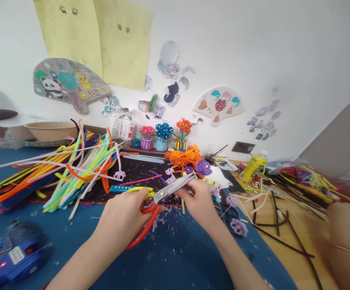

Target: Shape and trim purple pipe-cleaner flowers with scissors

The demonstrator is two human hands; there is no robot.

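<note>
Scissors with red handles (146,231) are gripped in my left hand (123,213), their metal blades (175,187) pointing right and away from me. Yellow pipe cleaners (143,190) show along the top of that hand's fingers; whether they are held is unclear. My right hand (200,203) is pinched closed beside the blades, and what lies between its fingertips is hidden. A purple pipe-cleaner flower (203,167) shows at the blade tips, just above my right hand. Lilac pipe-cleaner flowers (239,227) are near my right wrist, and purple clippings (161,219) lie beneath the hands.
Colourful pipe cleaners (84,169) are heaped at left, behind a blue glue gun (20,253) with a red light. Potted pipe-cleaner flowers (164,137) and an orange pile (185,156) stand at the back. At right are a yellow bottle (253,166) and another person's arm (344,237).
</note>
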